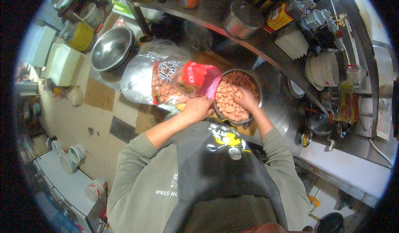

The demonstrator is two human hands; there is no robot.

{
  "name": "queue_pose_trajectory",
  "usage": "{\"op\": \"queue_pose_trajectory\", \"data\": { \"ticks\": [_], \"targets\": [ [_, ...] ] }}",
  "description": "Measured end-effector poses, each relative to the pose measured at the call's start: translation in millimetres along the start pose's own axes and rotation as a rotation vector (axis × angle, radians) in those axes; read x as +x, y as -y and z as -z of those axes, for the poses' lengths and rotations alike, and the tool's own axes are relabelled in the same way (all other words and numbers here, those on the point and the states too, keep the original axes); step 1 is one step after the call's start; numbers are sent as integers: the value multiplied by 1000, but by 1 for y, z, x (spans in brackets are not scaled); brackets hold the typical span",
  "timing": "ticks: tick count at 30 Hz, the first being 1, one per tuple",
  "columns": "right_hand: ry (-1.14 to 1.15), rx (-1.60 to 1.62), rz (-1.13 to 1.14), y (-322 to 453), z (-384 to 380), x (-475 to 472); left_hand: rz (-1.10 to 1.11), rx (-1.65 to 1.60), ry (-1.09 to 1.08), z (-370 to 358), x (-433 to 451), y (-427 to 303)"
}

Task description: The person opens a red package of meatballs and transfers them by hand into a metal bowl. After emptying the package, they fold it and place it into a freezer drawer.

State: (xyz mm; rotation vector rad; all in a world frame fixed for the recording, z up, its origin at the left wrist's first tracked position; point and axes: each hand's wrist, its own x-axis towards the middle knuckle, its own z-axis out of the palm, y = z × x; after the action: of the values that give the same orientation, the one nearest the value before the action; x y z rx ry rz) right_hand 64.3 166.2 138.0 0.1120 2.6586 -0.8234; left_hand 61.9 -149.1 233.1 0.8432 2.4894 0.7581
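A round metal pot [260, 92] stands before me, filled with pinkish-orange, coin-shaped food pieces [229, 98]. My right hand [244, 98] reaches in over the pot's right side. Its fingertips are down among the pieces, so whether they grasp any is hidden. Left of the pot lies a printed plastic bag [170, 80], clear in part, with similar pieces inside. The bag's red and pink end [210, 81] reaches the pot's left rim. At the lower edge of that end, my left hand [199, 109] has its fingers closed on the plastic.
Nested steel bowls [112, 49] stand at the counter's left end. Above the worktop runs a steel shelf [215, 30] carrying a lidded metal pot [243, 19], white trays [291, 42] and stacked plates [322, 67]. Tubs [71, 158] sit on a white-topped unit at lower left.
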Motion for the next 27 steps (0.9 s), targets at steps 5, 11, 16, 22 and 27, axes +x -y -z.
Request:
{"op": "queue_pose_trajectory", "data": {
  "ticks": [5,11,16,22,27],
  "targets": [
    [-17,38,-54,-6,0,-1,-4,6,26,-2,0,3],
    [-44,239,-170,-30,8,3,-20,-6,-11,-5,-2,5],
    [131,414,-339,-29,35,8,6,15,29,-4,-2,3],
    [261,774,64,69,26,34,-6,25,27,-6,-3,4],
    [160,319,366,150,-32,75,-40,31,-38,-11,-4,6]
  ]
}}
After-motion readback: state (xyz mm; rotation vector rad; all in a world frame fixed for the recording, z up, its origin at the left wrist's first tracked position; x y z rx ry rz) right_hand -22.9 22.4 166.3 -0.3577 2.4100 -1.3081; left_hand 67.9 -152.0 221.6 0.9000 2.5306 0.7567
